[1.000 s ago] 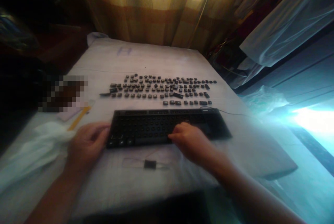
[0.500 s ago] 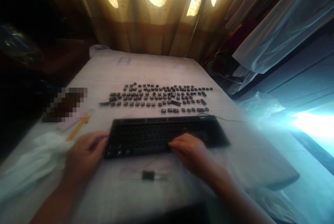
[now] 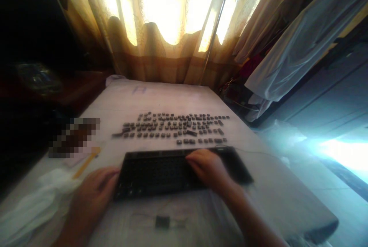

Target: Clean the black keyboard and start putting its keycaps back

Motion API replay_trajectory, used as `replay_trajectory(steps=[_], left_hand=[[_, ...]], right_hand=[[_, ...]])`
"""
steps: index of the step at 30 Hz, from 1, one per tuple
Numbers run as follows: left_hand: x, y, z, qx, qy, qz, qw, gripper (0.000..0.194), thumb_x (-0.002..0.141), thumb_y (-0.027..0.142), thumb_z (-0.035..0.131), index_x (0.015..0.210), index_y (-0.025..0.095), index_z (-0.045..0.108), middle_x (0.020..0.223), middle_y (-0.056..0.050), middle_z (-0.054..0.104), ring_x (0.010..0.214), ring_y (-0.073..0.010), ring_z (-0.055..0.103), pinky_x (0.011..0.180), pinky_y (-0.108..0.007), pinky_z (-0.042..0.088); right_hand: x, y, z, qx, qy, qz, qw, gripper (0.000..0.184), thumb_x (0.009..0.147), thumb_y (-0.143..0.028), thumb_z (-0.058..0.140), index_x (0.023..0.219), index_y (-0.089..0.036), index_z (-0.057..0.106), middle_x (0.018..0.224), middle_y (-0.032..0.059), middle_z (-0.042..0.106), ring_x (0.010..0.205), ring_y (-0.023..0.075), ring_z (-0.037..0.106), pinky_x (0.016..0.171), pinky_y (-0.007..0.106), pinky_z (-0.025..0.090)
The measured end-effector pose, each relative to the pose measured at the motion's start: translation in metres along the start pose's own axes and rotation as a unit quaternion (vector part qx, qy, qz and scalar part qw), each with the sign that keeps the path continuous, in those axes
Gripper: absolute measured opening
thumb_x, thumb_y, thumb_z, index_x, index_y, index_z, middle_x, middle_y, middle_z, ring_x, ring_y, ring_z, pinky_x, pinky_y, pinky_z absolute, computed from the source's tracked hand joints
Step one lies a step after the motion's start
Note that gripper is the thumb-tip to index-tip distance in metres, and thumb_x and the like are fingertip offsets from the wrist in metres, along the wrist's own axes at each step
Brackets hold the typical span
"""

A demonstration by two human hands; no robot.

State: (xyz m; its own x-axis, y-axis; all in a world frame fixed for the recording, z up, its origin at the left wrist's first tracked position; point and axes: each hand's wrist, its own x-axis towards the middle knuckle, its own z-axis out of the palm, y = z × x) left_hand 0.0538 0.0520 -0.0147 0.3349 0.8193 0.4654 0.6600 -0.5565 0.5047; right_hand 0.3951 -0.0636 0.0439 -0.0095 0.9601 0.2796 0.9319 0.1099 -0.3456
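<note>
A black keyboard (image 3: 155, 172) lies on the white-covered surface in front of me, most of its keys removed and a few keycaps in its near left corner. My left hand (image 3: 96, 189) is closed at the keyboard's left edge, thumb and fingers against it. Over the upper middle of the keyboard is my right hand (image 3: 205, 166), its fingertips pressed together; anything between them is too blurred to make out. Beyond the keyboard, loose black keycaps (image 3: 163, 135) are laid out in rows. A small dark block with thin wires (image 3: 162, 222) lies on the near side.
A yellow strip (image 3: 86, 164) and crumpled white cloth or plastic (image 3: 43, 189) lie to the left, near a pixelated patch. A thin cable (image 3: 253, 151) runs off to the right. Curtains (image 3: 161, 59) hang behind the far edge, and white fabric (image 3: 287, 66) hangs at the right.
The view has tilted upward, so everything sits lower. My right hand has moved from the keyboard's near side to its far side. My left hand stays at the left edge.
</note>
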Motion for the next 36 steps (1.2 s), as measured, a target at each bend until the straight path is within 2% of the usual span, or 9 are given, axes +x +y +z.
replay_trajectory(steps=[5, 10, 15, 20, 25, 29, 33, 36], left_hand=[[0.000, -0.001, 0.001, -0.009, -0.007, -0.011, 1.000, 0.026, 0.089, 0.047, 0.055, 0.091, 0.028, 0.073, 0.092, -0.003, 0.077, 0.087, -0.0243, 0.072, 0.079, -0.035, 0.058], [-0.001, -0.001, 0.002, -0.016, -0.006, -0.035, 0.999, 0.027, 0.088, 0.048, 0.056, 0.090, 0.028, 0.073, 0.094, -0.004, 0.076, 0.088, -0.0246, 0.072, 0.082, -0.036, 0.058], [-0.001, -0.001, 0.002, -0.012, -0.014, -0.040, 0.999, 0.026, 0.087, 0.046, 0.057, 0.091, 0.028, 0.074, 0.095, -0.004, 0.076, 0.090, -0.0254, 0.072, 0.083, -0.037, 0.058], [0.000, -0.002, 0.002, -0.009, -0.018, -0.036, 0.999, 0.027, 0.088, 0.047, 0.055, 0.091, 0.028, 0.074, 0.094, -0.004, 0.077, 0.089, -0.0251, 0.072, 0.080, -0.035, 0.059], [0.000, -0.002, 0.002, -0.014, -0.015, -0.053, 0.998, 0.036, 0.087, 0.056, 0.053, 0.091, 0.026, 0.074, 0.095, -0.005, 0.077, 0.089, -0.0244, 0.072, 0.079, -0.034, 0.059], [0.001, 0.000, 0.002, -0.021, -0.027, -0.072, 0.997, 0.037, 0.086, 0.056, 0.054, 0.091, 0.026, 0.075, 0.095, -0.005, 0.077, 0.090, -0.0253, 0.071, 0.084, -0.037, 0.058], [0.003, 0.002, 0.001, -0.033, -0.041, -0.095, 0.994, 0.035, 0.082, 0.054, 0.054, 0.090, 0.026, 0.074, 0.095, -0.005, 0.076, 0.092, -0.0267, 0.070, 0.086, -0.040, 0.056], [0.002, 0.002, 0.001, -0.028, -0.040, -0.114, 0.992, 0.035, 0.081, 0.054, 0.055, 0.091, 0.027, 0.074, 0.098, -0.006, 0.075, 0.094, -0.0272, 0.070, 0.088, -0.041, 0.055]], right_hand=[[0.031, 0.010, -0.001, -0.078, -0.047, 0.053, 0.994, 0.019, 0.092, -0.014, 0.063, 0.098, -0.022, 0.078, 0.100, 0.0050, 0.078, 0.094, 0.0198, 0.071, 0.086, 0.030, 0.052], [0.050, 0.020, 0.002, -0.106, -0.057, 0.081, 0.989, 0.021, 0.094, -0.017, 0.059, 0.101, -0.022, 0.078, 0.106, 0.0078, 0.077, 0.098, 0.0221, 0.070, 0.086, 0.033, 0.052], [0.062, 0.028, 0.009, -0.130, -0.069, 0.076, 0.986, 0.020, 0.095, -0.025, 0.062, 0.106, -0.023, 0.078, 0.115, 0.0086, 0.074, 0.108, 0.0234, 0.065, 0.091, 0.033, 0.049], [0.075, 0.031, 0.014, -0.145, -0.094, 0.051, 0.984, 0.022, 0.093, -0.031, 0.066, 0.110, -0.023, 0.078, 0.113, 0.0086, 0.073, 0.108, 0.0229, 0.062, 0.093, 0.033, 0.047], [0.083, 0.032, 0.019, -0.158, -0.109, 0.038, 0.981, 0.022, 0.092, -0.034, 0.067, 0.106, -0.024, 0.079, 0.112, 0.0091, 0.072, 0.107, 0.0242, 0.061, 0.093, 0.033, 0.046], [0.085, 0.032, 0.022, -0.157, -0.111, 0.036, 0.981, 0.018, 0.090, -0.033, 0.068, 0.101, -0.026, 0.081, 0.109, 0.0078, 0.073, 0.106, 0.0246, 0.061, 0.091, 0.033, 0.047], [0.086, 0.030, 0.024, -0.139, -0.094, 0.030, 0.985, 0.013, 0.089, -0.028, 0.070, 0.095, -0.025, 0.081, 0.104, 0.0075, 0.073, 0.105, 0.0244, 0.062, 0.091, 0.033, 0.047], [0.080, 0.026, 0.020, -0.116, -0.065, 0.036, 0.990, 0.015, 0.089, -0.027, 0.070, 0.099, -0.023, 0.080, 0.106, 0.0083, 0.073, 0.104, 0.0243, 0.062, 0.091, 0.034, 0.048]])
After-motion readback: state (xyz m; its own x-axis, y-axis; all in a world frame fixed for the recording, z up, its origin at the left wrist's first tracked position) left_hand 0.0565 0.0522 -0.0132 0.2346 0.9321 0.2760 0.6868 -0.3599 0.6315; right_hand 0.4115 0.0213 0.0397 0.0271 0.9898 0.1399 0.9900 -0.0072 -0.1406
